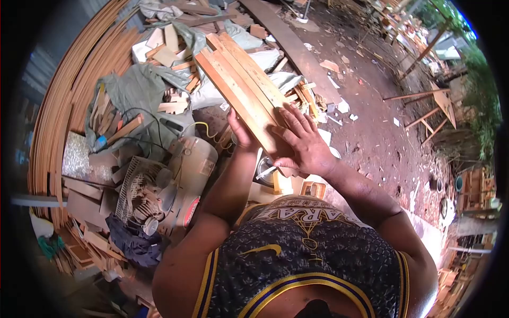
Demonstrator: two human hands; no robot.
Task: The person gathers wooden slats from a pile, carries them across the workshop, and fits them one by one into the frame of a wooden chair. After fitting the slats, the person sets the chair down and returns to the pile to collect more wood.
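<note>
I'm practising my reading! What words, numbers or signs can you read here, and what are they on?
"ARA", perhaps: big letters on the jersey; the rest curves away, unclear.
Yellow swoosh on the jersey: a sign, no words.
Red label on the beige machine: too blurred to read.

The held boards (241,90) look like bare wood, smooth and matt along the faces, with small dark specks; the long planks (66,106) are unpainted wood, their stacked edges rough; the crumpled sack (130,93) looks like woven plastic, wrinkled and dull; the rounded tank (197,159) appears to be painted metal, scuffed, with a faint sheen; the silvery panel (84,159) is crinkled and glossy like foil; the jersey (339,252) is mottled matt cloth; the ground (366,132) is rough bare earth.
</note>
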